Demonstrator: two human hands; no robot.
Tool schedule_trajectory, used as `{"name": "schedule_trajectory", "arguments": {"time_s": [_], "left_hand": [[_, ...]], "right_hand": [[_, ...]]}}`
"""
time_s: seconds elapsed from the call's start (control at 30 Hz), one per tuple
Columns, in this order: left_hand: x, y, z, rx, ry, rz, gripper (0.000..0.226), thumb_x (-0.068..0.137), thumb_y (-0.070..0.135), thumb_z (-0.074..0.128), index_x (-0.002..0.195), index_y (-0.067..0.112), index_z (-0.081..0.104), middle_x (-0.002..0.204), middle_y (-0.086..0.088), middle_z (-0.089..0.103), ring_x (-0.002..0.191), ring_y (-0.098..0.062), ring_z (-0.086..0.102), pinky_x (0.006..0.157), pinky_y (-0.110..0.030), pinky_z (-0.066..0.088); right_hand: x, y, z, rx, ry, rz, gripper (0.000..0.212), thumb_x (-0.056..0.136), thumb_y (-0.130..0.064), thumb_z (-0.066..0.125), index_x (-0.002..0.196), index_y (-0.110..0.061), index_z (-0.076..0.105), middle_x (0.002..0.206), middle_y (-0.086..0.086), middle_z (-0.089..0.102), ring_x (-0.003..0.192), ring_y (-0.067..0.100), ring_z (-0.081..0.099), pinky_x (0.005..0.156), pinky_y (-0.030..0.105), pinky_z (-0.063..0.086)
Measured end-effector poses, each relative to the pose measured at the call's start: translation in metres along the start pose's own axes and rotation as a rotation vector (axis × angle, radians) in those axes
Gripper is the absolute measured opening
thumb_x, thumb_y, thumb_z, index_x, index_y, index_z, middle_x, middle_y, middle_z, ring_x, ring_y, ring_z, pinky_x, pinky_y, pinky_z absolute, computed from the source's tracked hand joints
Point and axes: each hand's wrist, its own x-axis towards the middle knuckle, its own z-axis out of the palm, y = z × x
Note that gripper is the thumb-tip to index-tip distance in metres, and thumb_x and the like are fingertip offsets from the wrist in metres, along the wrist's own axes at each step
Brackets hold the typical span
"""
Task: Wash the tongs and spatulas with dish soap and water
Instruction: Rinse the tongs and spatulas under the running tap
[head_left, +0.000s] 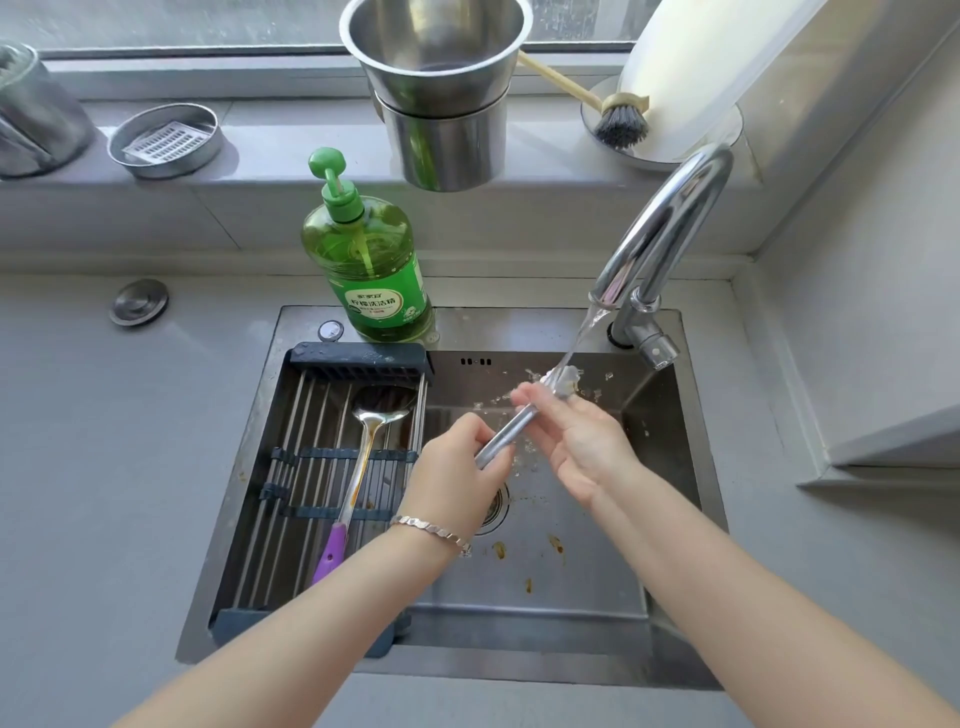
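Note:
Over the steel sink (670, 415), my left hand (457, 467) grips the lower end of a metal utensil (506, 436), probably the tongs. My right hand (576, 431) holds its upper part, fingers curled round it just below the tip. Water runs from the faucet (670, 218) onto that tip, which is blurred by splash. A steel spatula with a purple handle (363, 457) lies on the roll-up drying rack (291, 467) across the sink's left half. A green dish soap bottle (369, 265) stands on the sink's back rim.
On the window ledge stand two stacked steel cups (441, 98), a round steel soap dish (166, 140), a dish brush (618, 119) and a white roll. A round cap (139, 301) sits in the grey counter at left. Food specks dot the basin floor.

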Motion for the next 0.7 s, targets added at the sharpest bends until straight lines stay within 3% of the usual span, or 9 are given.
{"name": "schedule_trajectory", "arguments": {"time_s": [0.1, 0.2, 0.3, 0.37, 0.53, 0.67, 0.7], "left_hand": [[-0.002, -0.002, -0.005, -0.016, -0.007, 0.000, 0.013, 0.087, 0.021, 0.059, 0.081, 0.011, 0.054, 0.071, -0.003, 0.062, 0.059, -0.017, 0.052, 0.057, -0.029, 0.044], [-0.006, -0.004, -0.008, 0.011, -0.024, 0.034, 0.013, 0.087, 0.022, 0.059, 0.082, 0.012, 0.054, 0.071, -0.002, 0.062, 0.056, -0.015, 0.051, 0.052, -0.025, 0.042], [-0.008, -0.008, -0.011, -0.002, -0.007, 0.010, 0.013, 0.088, 0.022, 0.059, 0.083, 0.010, 0.055, 0.073, -0.006, 0.066, 0.056, -0.016, 0.052, 0.054, -0.029, 0.046], [-0.008, -0.011, -0.013, -0.018, 0.011, -0.003, 0.014, 0.087, 0.022, 0.059, 0.083, 0.010, 0.056, 0.073, -0.008, 0.067, 0.055, -0.016, 0.052, 0.055, -0.033, 0.048], [-0.005, -0.006, -0.011, 0.001, 0.008, 0.056, 0.016, 0.086, 0.025, 0.061, 0.084, 0.010, 0.057, 0.074, -0.004, 0.068, 0.061, -0.019, 0.056, 0.057, -0.030, 0.047], [0.007, 0.000, -0.007, -0.017, 0.032, 0.012, 0.019, 0.085, 0.030, 0.061, 0.081, 0.012, 0.056, 0.075, -0.006, 0.066, 0.068, -0.023, 0.060, 0.063, -0.033, 0.048], [0.011, 0.002, -0.007, 0.007, 0.028, 0.009, 0.023, 0.085, 0.035, 0.060, 0.079, 0.013, 0.056, 0.075, -0.005, 0.067, 0.069, -0.022, 0.060, 0.064, -0.033, 0.047]], "right_hand": [[-0.003, -0.006, 0.004, -0.111, 0.006, 0.026, 0.007, 0.085, -0.007, 0.061, 0.084, 0.000, 0.062, 0.075, 0.010, 0.068, 0.062, 0.013, 0.068, 0.056, 0.022, 0.058], [0.003, -0.019, 0.002, -0.021, 0.120, 0.025, 0.017, 0.089, -0.017, 0.059, 0.080, -0.003, 0.062, 0.061, 0.006, 0.070, 0.054, 0.013, 0.068, 0.050, 0.023, 0.057], [-0.001, -0.008, 0.005, -0.080, 0.063, 0.025, 0.006, 0.085, -0.005, 0.062, 0.089, -0.001, 0.062, 0.077, 0.010, 0.068, 0.060, 0.012, 0.069, 0.053, 0.020, 0.056], [-0.006, -0.001, 0.006, -0.138, 0.018, 0.046, 0.010, 0.081, 0.002, 0.064, 0.090, 0.000, 0.062, 0.083, 0.011, 0.067, 0.061, 0.011, 0.070, 0.054, 0.019, 0.055], [-0.001, -0.015, 0.007, -0.145, 0.208, 0.042, 0.022, 0.085, -0.030, 0.064, 0.076, -0.010, 0.062, 0.057, -0.001, 0.067, 0.052, 0.008, 0.065, 0.046, 0.019, 0.053], [-0.006, -0.003, 0.008, -0.103, 0.073, 0.011, 0.004, 0.085, -0.003, 0.061, 0.084, -0.006, 0.062, 0.078, 0.005, 0.065, 0.070, 0.012, 0.064, 0.066, 0.019, 0.058], [-0.009, -0.002, 0.008, -0.110, 0.046, 0.007, 0.009, 0.083, 0.004, 0.061, 0.086, -0.004, 0.062, 0.079, 0.006, 0.065, 0.070, 0.013, 0.065, 0.070, 0.020, 0.057]]}}
